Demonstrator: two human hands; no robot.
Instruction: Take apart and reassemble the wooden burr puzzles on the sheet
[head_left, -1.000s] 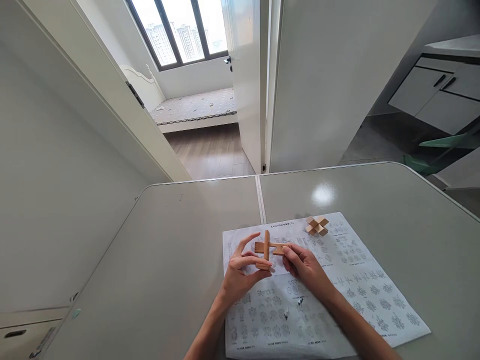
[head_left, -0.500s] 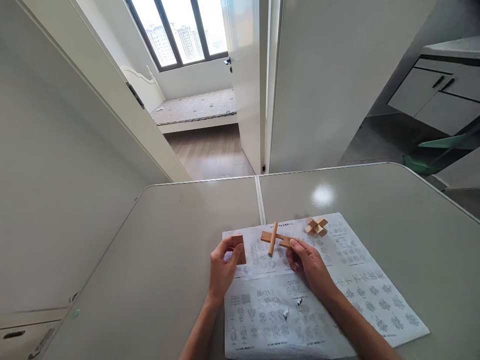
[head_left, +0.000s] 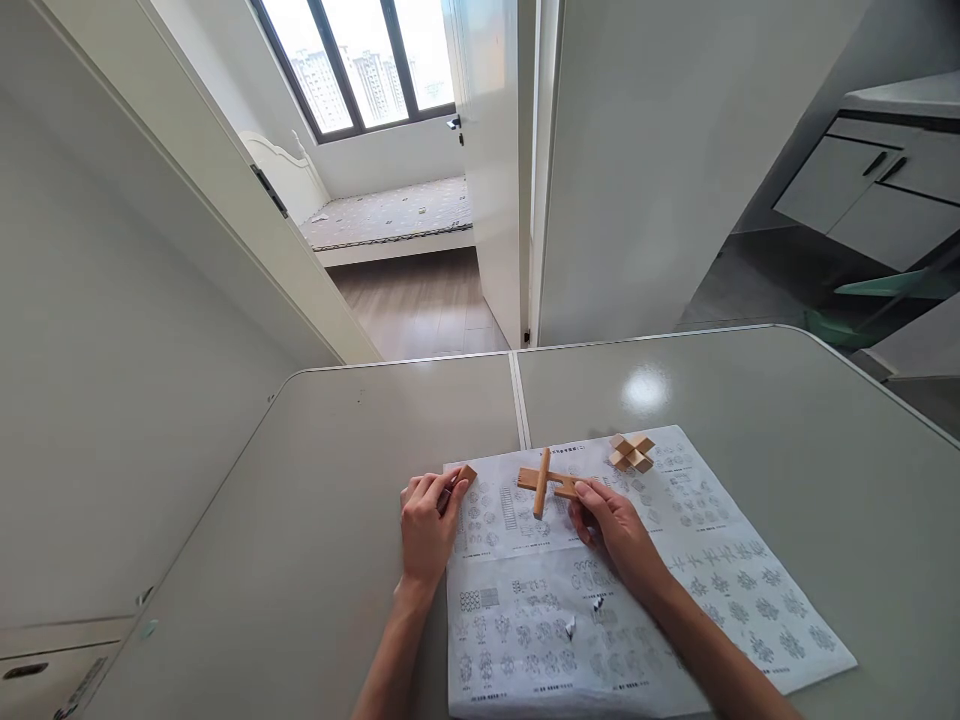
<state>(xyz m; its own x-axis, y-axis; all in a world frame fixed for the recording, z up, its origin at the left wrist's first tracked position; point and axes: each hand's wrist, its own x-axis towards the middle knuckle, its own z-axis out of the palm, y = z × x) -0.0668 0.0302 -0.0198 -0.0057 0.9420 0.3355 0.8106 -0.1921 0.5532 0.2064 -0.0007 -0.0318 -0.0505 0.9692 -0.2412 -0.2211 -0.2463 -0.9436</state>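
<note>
My left hand (head_left: 427,522) is closed around a small wooden puzzle piece (head_left: 466,474), only one end of which sticks out past the fingers. It rests by the left edge of the printed sheet (head_left: 517,560). Between thumb and fingers, my right hand (head_left: 611,520) pinches the end of a flat notched wooden piece (head_left: 564,491). A wooden rod (head_left: 541,484) crosses that piece, making a cross shape over the sheet's upper part. Near the sheet's top right sits an interlocked wooden puzzle (head_left: 631,453), touched by neither hand.
Two tiny grey-white bits (head_left: 571,628) lie on the lower sheet. The pale table (head_left: 337,520) has a seam (head_left: 520,400) running from its far edge. Beyond stand an open door (head_left: 491,180) and a bed (head_left: 397,215); a green chair (head_left: 892,285) is at far right.
My left hand has moved left and turned, so its wooden piece now shows only an end. My right hand has shifted slightly left with the crossed pieces.
</note>
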